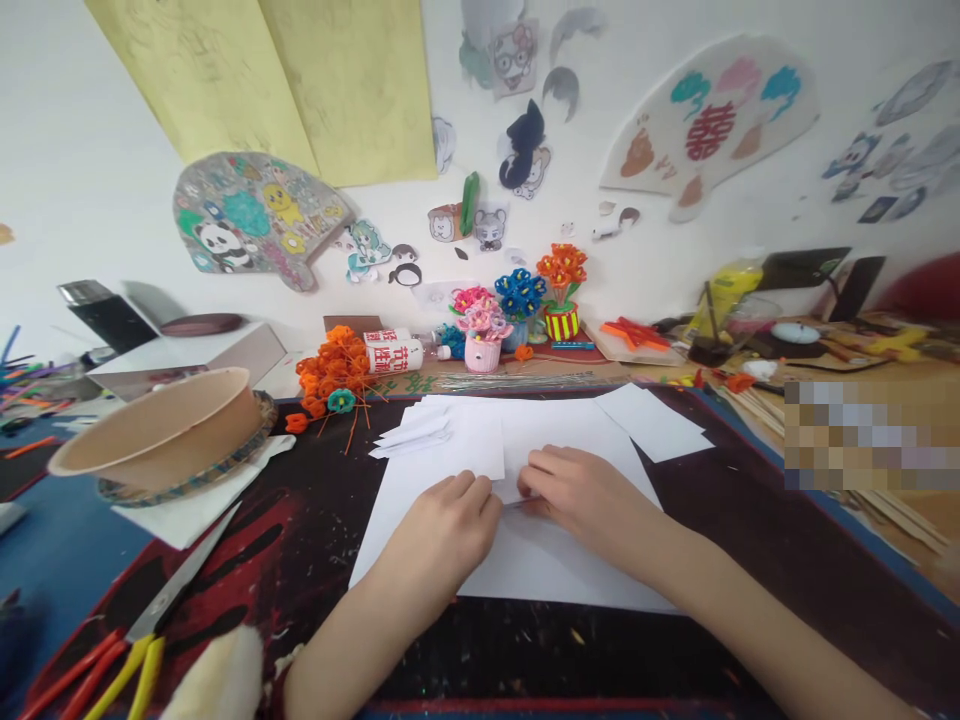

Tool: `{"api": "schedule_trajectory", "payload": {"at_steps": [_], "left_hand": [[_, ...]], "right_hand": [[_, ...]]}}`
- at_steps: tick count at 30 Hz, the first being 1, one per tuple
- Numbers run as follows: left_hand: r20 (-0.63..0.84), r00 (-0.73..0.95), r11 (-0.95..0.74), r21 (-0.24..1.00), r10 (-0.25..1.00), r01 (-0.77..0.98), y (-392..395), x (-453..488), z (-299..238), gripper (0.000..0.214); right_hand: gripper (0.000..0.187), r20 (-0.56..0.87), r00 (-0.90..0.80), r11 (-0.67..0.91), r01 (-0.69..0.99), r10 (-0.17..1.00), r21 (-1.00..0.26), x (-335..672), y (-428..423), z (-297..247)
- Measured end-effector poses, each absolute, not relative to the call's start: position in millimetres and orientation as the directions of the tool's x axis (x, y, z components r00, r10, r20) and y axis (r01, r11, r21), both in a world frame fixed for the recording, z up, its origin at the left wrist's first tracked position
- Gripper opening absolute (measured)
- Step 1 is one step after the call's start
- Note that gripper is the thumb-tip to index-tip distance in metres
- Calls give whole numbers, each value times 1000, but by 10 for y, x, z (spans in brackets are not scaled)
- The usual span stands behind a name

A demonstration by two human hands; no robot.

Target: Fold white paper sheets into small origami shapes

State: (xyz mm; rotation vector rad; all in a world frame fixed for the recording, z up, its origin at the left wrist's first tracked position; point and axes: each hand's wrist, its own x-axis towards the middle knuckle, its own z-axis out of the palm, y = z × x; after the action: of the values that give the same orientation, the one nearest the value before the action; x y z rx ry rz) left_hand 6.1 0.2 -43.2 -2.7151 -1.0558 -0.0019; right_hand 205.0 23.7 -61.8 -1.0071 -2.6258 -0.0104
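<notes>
Both hands rest on a large white sheet of paper (570, 570) lying on the dark red-and-black mat (300, 560). My left hand (442, 530) is curled, its fingertips pressing a folded piece of white paper (517, 440) at the middle of the sheet. My right hand (581, 490) is also curled, pinching the same folded paper from the right. The two hands nearly touch. A stack of small white paper slips (416, 432) lies just left of the fold, and more white sheets (656, 420) lie to the right.
A tan paper bowl (161, 425) sits on a woven coaster at the left. Scissors with yellow handles (161, 615) and red tools lie at the bottom left. Orange craft flowers (330, 375), a white bottle (397, 352) and small flower pots (517, 310) line the back. Wooden sticks lie at the right.
</notes>
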Motion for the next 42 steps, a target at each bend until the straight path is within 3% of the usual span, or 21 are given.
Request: {"api": "schedule_trajectory", "payload": {"at_steps": [3, 5, 9, 13, 21, 25, 30, 37, 42], "left_hand": [[182, 715, -699, -153, 675, 699, 22, 63, -457, 22], [257, 634, -662, 31, 729, 749, 33, 63, -463, 23], [322, 444, -549, 480, 836, 684, 29, 63, -423, 18], [343, 374, -505, 650, 862, 568, -5, 68, -348, 15], [325, 339, -462, 728, 883, 506, -41, 89, -281, 14], [323, 364, -476, 719, 874, 507, -49, 81, -273, 17], [344, 274, -440, 701, 898, 561, -37, 86, -291, 13], [230, 198, -303, 742, 953, 598, -15, 76, -307, 11], [198, 225, -296, 741, 954, 603, 0, 85, -298, 14]], "right_hand": [[18, 358, -705, 772, 630, 613, -81, 2038, 243, -654], [21, 391, -688, 779, 611, 611, -141, 2037, 239, -650], [20, 427, -613, 745, 500, 665, -442, 2034, 208, -574], [18, 390, -477, 584, 379, 788, -718, 2013, 184, -490], [17, 294, -438, 415, 212, 849, -884, 1966, 157, -461], [20, 304, -420, 426, 236, 855, -873, 1989, 153, -458], [19, 340, -396, 475, 323, 853, -818, 2033, 199, -496], [16, 362, -429, 514, 322, 828, -795, 2049, 241, -555], [16, 381, -456, 549, 327, 804, -769, 2072, 262, -560]]}}
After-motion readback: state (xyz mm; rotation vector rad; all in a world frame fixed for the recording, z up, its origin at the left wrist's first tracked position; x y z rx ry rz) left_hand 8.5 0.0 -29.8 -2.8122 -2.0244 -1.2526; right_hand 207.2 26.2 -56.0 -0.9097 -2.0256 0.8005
